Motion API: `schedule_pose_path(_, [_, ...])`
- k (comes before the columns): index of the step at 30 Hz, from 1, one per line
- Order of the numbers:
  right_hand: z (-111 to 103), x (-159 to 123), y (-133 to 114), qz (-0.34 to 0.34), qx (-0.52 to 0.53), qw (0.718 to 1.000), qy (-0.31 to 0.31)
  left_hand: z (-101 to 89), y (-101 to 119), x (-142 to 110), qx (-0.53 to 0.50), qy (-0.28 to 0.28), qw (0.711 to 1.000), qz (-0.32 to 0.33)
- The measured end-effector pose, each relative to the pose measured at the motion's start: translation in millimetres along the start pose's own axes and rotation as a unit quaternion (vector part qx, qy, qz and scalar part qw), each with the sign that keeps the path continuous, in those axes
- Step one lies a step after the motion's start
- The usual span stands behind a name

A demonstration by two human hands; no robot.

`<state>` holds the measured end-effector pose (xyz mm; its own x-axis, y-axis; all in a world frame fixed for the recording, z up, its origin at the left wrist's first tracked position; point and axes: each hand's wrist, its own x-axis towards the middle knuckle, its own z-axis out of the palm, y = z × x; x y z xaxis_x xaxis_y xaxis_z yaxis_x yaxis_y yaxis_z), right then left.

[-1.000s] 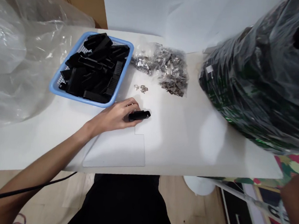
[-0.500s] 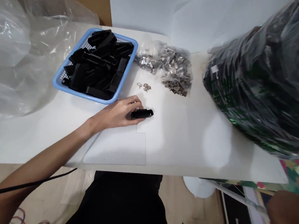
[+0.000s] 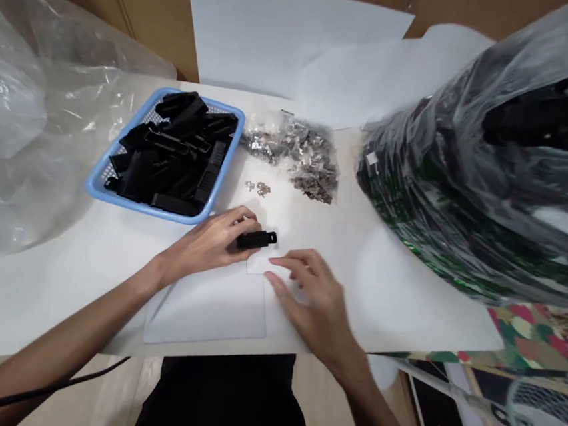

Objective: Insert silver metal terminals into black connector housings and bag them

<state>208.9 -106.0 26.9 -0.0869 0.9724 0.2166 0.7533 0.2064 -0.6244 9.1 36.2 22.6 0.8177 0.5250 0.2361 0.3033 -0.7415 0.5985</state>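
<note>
The left hand (image 3: 218,240) has its grip clamped on a black part (image 3: 257,239) over the middle of the tabletop (image 3: 408,278). The part lies between the thumb on the near side and the fingers on the far side; its left end is tucked into the grip, while its right end — the one with a small hole — sticks out past the fingertips to the right.

The right hand (image 3: 316,300) is to the right and nearer, its thumb and forefinger apart with nothing seen between them; they point left, near the part's free end but not touching it.

Just beyond the left hand, to the left, is a blue basket (image 3: 170,216) heaped with more black parts (image 3: 169,155). On the far side of the held part lies a small cluster of metal pieces (image 3: 263,189), and behind that, clear bags of metal pieces (image 3: 314,159). A clear sheet (image 3: 214,313) lies on the near side of the left hand. A large plastic-wrapped bundle (image 3: 432,180) fills the far right.
</note>
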Motion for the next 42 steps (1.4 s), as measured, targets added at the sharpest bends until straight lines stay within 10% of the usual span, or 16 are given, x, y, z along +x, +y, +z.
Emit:
schedule_pose_path(7, [17,12,-8,0.015,0.033,0.995,-0.094,6.7,5,1,-0.191,0.041,0.971,-0.137])
schedule_pose_path(17, [3,17,-14,0.057,0.128,0.974,-0.179,3.3,11,0,-0.184,0.021,0.975,-0.122])
schedule_pose_path(24, [11,10,-9,-0.012,0.165,0.986,0.036,0.3,12,-4,-0.211,-0.014,0.957,-0.200])
schedule_pose_path(31, [-3,27,6,0.122,0.221,0.957,0.141,-1.9,7,-4,-0.199,-0.038,0.960,-0.195])
schedule_pose_path(42, [-15,46,35,-0.138,0.005,0.980,0.141,-2.3,8,2,-0.140,-0.084,0.979,-0.122])
